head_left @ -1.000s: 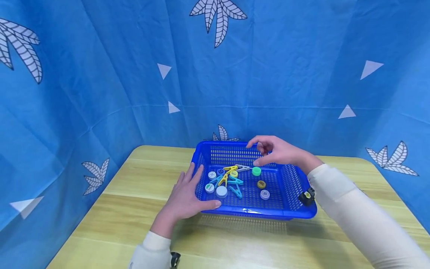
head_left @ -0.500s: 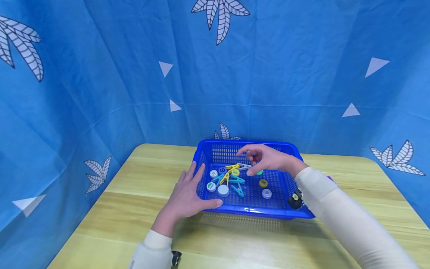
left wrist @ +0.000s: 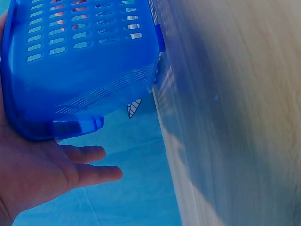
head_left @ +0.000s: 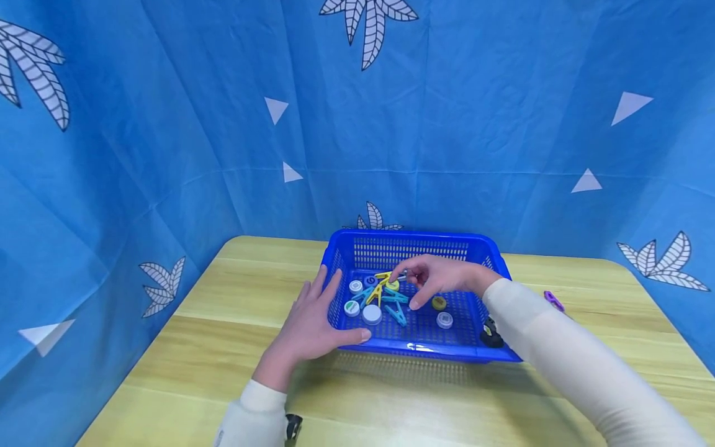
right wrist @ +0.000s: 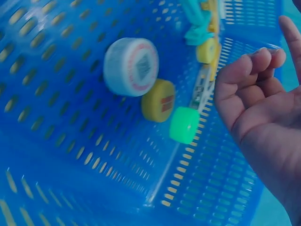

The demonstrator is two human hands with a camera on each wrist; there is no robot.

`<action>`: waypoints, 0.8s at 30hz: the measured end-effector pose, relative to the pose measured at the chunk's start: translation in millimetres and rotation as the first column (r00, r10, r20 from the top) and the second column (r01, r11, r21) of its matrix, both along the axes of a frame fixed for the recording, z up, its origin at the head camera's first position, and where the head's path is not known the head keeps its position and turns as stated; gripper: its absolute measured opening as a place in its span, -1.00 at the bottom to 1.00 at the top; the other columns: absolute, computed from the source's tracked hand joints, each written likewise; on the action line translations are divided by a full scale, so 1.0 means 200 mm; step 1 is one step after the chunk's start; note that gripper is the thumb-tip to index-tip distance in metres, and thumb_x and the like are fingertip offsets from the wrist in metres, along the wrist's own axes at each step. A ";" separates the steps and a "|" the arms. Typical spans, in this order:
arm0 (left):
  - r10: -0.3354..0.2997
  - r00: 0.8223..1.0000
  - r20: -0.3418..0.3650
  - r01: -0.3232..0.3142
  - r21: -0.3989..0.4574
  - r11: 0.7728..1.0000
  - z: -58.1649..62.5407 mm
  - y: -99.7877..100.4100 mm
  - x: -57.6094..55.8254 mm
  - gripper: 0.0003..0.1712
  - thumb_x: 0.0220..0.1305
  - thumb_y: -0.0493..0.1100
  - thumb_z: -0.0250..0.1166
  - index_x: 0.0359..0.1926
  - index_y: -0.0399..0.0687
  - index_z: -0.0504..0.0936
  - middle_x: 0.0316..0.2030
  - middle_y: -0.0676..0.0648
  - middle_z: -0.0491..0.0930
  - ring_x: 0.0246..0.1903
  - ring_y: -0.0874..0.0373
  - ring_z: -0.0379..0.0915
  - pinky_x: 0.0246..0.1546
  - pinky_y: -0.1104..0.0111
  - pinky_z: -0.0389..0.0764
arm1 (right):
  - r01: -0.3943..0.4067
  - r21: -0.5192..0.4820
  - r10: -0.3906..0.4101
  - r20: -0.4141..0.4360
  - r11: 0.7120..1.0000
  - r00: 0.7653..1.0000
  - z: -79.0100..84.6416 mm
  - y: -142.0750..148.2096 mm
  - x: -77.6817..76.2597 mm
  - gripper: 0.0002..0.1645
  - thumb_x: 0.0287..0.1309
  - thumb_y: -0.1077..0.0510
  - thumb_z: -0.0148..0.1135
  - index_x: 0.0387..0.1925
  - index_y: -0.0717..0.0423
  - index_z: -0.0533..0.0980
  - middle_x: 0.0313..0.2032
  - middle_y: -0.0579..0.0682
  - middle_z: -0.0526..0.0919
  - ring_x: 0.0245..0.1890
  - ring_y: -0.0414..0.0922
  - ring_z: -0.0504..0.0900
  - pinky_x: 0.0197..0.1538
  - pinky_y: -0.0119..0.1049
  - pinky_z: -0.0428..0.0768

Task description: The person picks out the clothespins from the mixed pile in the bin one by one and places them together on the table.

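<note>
My left hand (head_left: pixel 307 326) lies against the left front corner of a blue plastic basket (head_left: pixel 413 235), its fingers spread and straight. Over the basket's middle hovers my right hand (head_left: pixel 441 278), thumb and index finger apart, the other fingers curled, nothing held. Left of its fingertips are yellow clothespins (head_left: pixel 375 293), teal clothespins (head_left: pixel 396 315) and a yellow cap (head_left: pixel 393 285). A green bottle cap (right wrist: pixel 184 125) shows in the right wrist view but is hidden by the hand in the head view. A gold cap (head_left: pixel 439 303) and a white printed cap (head_left: pixel 444 320) lie at the right.
Several more caps, including a large white cap (head_left: pixel 372 315) and a green-and-white cap (head_left: pixel 352 308), lie at the basket's left. A purple clothespin (head_left: pixel 553 301) is on the wooden table (head_left: pixel 184 366), right of the basket. A blue curtain (head_left: pixel 475 112) hangs behind.
My right hand has moved left, toward me and lower over the basket, covering the green cap in the head view. The purple clothespin has come into sight. My left hand has stayed put.
</note>
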State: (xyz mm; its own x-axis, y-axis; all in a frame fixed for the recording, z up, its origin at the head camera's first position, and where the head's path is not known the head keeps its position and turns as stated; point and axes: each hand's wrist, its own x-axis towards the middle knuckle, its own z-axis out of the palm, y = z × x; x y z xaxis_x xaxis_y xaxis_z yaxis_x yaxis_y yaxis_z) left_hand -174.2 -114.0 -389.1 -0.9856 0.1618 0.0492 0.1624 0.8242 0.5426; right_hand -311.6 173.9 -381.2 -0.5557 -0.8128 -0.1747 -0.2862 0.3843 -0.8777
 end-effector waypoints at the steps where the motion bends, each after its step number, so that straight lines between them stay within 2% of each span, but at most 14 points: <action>1: 0.001 1.000 0.000 -0.001 -0.002 1.000 0.00 0.00 0.00 0.49 -0.25 0.67 0.35 0.61 0.18 -0.09 0.58 -0.03 -0.31 0.48 -0.35 -0.37 0.28 -0.37 -0.03 | -0.007 0.007 0.007 0.002 1.000 1.000 -0.01 0.00 0.00 -0.31 0.00 0.27 0.53 0.21 0.19 0.50 -0.31 0.27 0.39 -0.38 -0.04 0.39 -0.29 -0.23 0.44; 3: 0.002 1.000 0.001 -0.002 -0.005 1.000 0.00 0.00 0.00 0.50 -0.25 0.67 0.34 0.61 0.18 -0.09 0.58 -0.03 -0.31 0.48 -0.35 -0.37 0.28 -0.37 -0.02 | -0.022 0.008 0.022 0.012 1.000 1.000 -0.02 -0.01 0.00 -0.32 -0.01 0.29 0.54 0.20 0.22 0.51 -0.32 0.31 0.38 -0.39 -0.02 0.38 -0.29 -0.21 0.44; 7: 0.002 1.000 0.001 -0.002 -0.011 1.000 0.00 0.00 0.00 0.50 -0.25 0.68 0.34 0.61 0.18 -0.09 0.58 -0.03 -0.31 0.48 -0.35 -0.37 0.29 -0.36 -0.02 | -0.040 0.022 0.039 0.013 0.999 0.999 -0.04 -0.03 -0.01 -0.35 -0.04 0.30 0.55 0.15 0.23 0.54 -0.36 0.26 0.37 -0.38 0.00 0.36 -0.28 -0.20 0.43; 14: -0.001 1.000 0.005 0.001 -0.010 1.000 -0.01 0.01 0.00 0.49 -0.24 0.66 0.35 0.61 0.20 -0.11 0.58 -0.03 -0.31 0.48 -0.35 -0.35 0.28 -0.36 0.01 | -0.084 0.041 0.085 -0.024 0.996 0.996 -0.09 -0.07 -0.02 -0.33 -0.17 0.26 0.62 0.07 0.22 0.61 -0.33 0.36 0.37 -0.40 -0.04 0.34 -0.31 -0.24 0.42; 24: 0.007 1.000 0.012 -0.007 -0.004 1.000 0.01 0.01 0.00 0.49 -0.24 0.67 0.34 0.61 0.20 -0.11 0.58 -0.02 -0.32 0.48 -0.34 -0.36 0.26 -0.38 0.04 | -0.085 0.089 0.091 -0.067 0.992 0.994 -0.10 -0.08 -0.03 -0.33 -0.22 0.25 0.65 0.05 0.18 0.63 -0.36 0.28 0.40 -0.40 -0.07 0.36 -0.29 -0.26 0.46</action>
